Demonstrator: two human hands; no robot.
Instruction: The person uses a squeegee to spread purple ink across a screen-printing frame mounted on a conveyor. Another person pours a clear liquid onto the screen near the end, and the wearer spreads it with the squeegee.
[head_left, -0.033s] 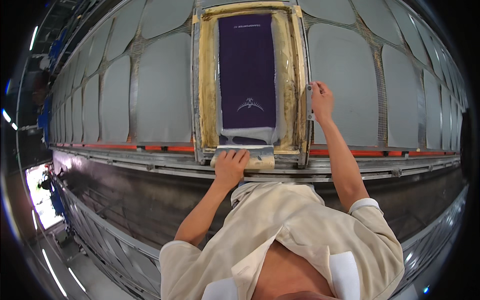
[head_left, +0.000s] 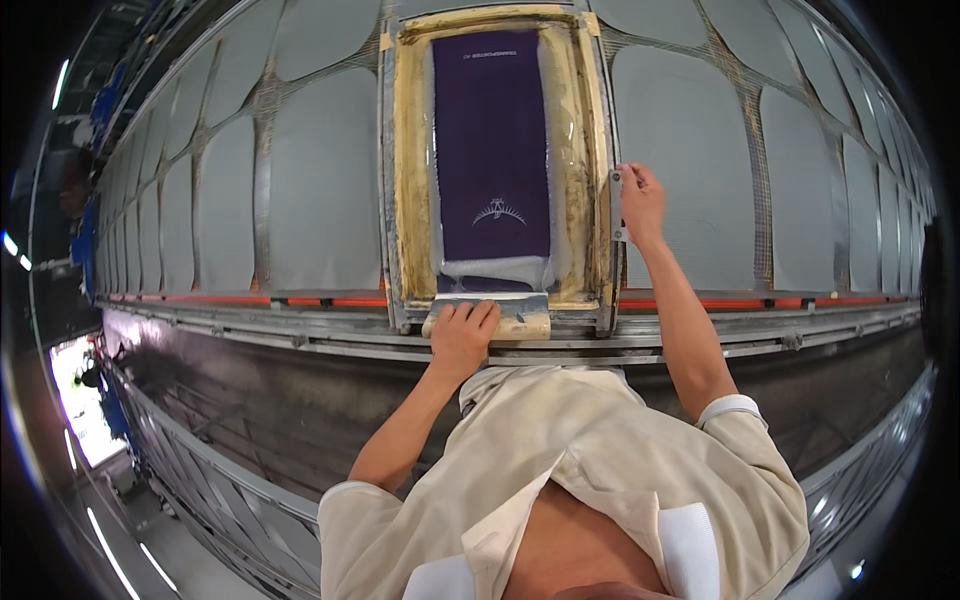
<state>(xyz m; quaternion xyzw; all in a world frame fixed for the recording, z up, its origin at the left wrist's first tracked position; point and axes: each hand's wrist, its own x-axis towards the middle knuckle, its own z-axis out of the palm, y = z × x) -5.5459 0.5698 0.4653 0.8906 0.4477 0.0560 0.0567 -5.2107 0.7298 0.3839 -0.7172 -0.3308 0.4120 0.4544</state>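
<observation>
A screen-printing frame with yellowed, stained borders lies in front of me. Its tall mesh window looks deep purple, with a pale winged emblem and small lettering. Across the window's near end runs a band of whitish ink. My left hand is closed over a wide squeegee, which rests at the near edge of the frame. At the frame's right side, my right hand pinches a small metal bracket with screws.
Rows of grey panels on a long table stretch to both sides, with mesh-like strips between them. A metal rail and a red strip line the near edge. Behind me runs another metal-framed table.
Both hands keep their places on the squeegee and the bracket. The view has shifted very slightly, and the whitish ink band near the squeegee has changed shape a little.
</observation>
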